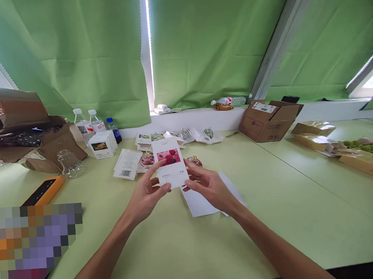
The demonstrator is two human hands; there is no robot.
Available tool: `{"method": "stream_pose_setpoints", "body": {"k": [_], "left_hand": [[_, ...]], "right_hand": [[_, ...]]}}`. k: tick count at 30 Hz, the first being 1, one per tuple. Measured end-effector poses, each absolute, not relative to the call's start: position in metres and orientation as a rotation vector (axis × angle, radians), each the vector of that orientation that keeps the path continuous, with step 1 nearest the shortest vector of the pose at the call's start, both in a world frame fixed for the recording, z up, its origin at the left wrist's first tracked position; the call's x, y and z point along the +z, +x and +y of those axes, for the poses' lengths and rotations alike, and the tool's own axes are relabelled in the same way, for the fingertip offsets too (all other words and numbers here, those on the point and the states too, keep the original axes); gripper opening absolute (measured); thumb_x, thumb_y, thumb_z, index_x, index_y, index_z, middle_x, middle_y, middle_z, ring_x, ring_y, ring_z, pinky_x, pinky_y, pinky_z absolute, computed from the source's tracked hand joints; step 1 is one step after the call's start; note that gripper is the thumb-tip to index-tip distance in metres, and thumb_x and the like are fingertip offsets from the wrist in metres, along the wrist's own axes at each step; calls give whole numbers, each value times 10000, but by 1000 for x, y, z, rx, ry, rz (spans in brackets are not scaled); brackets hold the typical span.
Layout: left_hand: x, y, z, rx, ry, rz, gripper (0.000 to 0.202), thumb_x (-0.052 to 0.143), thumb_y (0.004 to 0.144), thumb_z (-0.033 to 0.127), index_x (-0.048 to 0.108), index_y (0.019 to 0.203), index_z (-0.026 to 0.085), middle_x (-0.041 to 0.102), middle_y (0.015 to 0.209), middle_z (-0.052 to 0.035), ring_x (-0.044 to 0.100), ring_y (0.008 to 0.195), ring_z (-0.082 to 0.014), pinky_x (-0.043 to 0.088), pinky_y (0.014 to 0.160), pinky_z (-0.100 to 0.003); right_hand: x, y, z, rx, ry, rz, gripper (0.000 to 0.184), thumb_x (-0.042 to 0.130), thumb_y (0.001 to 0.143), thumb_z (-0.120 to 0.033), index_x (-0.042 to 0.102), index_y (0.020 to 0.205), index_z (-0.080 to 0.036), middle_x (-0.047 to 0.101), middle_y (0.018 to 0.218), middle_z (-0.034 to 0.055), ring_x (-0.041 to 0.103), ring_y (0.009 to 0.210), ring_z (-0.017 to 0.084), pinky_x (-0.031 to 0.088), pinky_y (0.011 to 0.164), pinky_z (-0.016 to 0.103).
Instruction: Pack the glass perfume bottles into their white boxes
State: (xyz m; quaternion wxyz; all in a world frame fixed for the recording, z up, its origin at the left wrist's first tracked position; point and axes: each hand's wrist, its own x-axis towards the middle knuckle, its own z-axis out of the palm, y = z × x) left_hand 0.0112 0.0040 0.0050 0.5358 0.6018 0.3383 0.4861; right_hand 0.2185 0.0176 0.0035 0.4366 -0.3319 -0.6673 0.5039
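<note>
Between my two hands I hold a white card (172, 173) with a picture of red roses, raised above the table. My left hand (148, 194) grips its left edge, thumb at the lower corner and a finger over the picture. My right hand (210, 188) pinches the right edge near the bottom. Behind the card lie more white cards (126, 162), one with a barcode, and clear ornament-like containers, one with reddish contents (147, 158). Another reddish container (194, 160) shows just past my right fingers. White paper sheets (199, 204) lie under my right hand.
At the left stand a stack of white cards (103, 145), bottles (97, 121), a clear glass jar (70, 165), an orange-and-black power strip (44, 191) and open cardboard boxes (17, 107). A carton (266, 122) stands at the back right. Farther right are yellowish trays (361, 162) holding green items.
</note>
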Motion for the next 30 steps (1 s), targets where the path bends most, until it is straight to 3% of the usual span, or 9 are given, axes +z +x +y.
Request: {"method": "stream_pose_setpoints", "body": {"k": [30], "left_hand": [[6,10,3,1101,1447,768,703,636,818,280,304,1435,336,550,1306,-68,543,1124,-259,543,881,-421]], "right_hand": [[5,221,17,1192,-889,-1732,682,582,833,-230,302,1453,-285,581,1290,76,617,987,238,536,840,463]]}}
